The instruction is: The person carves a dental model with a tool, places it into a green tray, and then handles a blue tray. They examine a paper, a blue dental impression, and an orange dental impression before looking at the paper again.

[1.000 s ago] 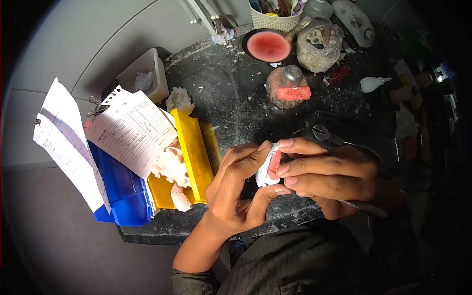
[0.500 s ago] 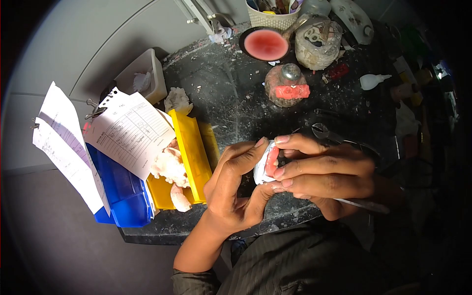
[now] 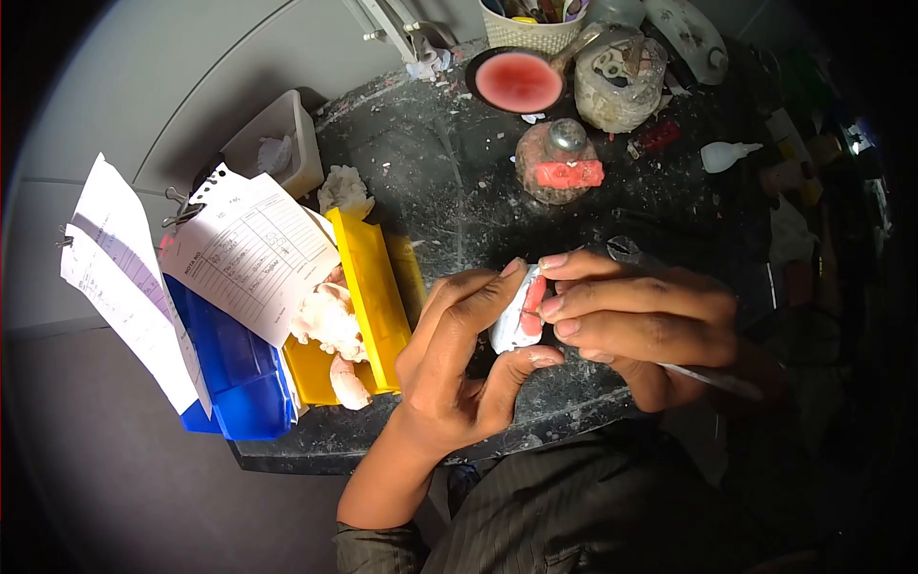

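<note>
My left hand (image 3: pixel 459 349) grips a small white plaster dental model (image 3: pixel 510 323) between thumb and fingers, above the front of the bench. Pink wax (image 3: pixel 535 304) covers the model's right side. The fingertips of my right hand (image 3: pixel 655 320) are bunched at the wax; whether they press on it cannot be made out. A slim tool with a pale handle (image 3: pixel 712 380) sticks out below the right palm, held in that hand. Its working end is hidden by the fingers.
A yellow bin (image 3: pixel 378 297) with plaster pieces and a blue bin (image 3: pixel 244 383) with clipped papers (image 3: pixel 253 253) stand at left. Behind are a round burner with a metal cap (image 3: pixel 567 136), a dish of red material (image 3: pixel 519 82), a plastic-wrapped container (image 3: pixel 620 81) and a white basket (image 3: pixel 531 36).
My right fingers have drawn slightly to the right on the wax, and more pink shows. My left thumb has come away from the right fingertips. The model is tilted a little differently.
</note>
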Available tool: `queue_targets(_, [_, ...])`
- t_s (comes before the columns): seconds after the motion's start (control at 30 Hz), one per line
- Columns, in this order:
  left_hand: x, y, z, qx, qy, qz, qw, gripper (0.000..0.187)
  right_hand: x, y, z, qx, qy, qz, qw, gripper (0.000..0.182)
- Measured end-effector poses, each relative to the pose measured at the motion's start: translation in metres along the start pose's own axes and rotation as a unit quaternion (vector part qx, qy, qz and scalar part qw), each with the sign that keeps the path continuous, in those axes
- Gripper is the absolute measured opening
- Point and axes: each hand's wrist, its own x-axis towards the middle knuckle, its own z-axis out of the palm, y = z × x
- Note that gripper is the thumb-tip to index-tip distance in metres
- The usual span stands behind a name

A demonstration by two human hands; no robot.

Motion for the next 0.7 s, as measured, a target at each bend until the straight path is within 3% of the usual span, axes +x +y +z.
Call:
queue_targets(0.2, [-0.0014,-0.0052,0.0008,-0.006,0.018,0.004,1.000,0.049,-0.0030,0.0014,-0.0008,-0.016,-0.043,-0.027,0.999,0.018])
queue_targets(0.33, [-0.0036,-0.0040,-0.0018,-0.016,-0.009,-0.008,1.000,0.050,-0.0038,0.0015,-0.0013,-0.002,0.001,0.019,1.000,0.023])
queue_targets(0.43, [-0.0086,-0.0052,-0.0027,-0.048,-0.023,-0.035,0.998,0.051,-0.0019,0.0015,-0.0037,-0.003,-0.063,-0.026,0.998,0.021])
queue_targets(0.57, [-0.0037,-0.0013,0.0011,-0.083,0.012,-0.043,0.996,0.051,-0.0023,0.0021,-0.0030,0.034,-0.010,0.006,0.999,0.017])
queue_targets(0.7, [-0.0051,-0.0008,0.0002,-0.095,0.010,-0.057,0.994,0.050,-0.0004,0.0020,-0.0012,0.026,-0.026,-0.009,0.999,0.015])
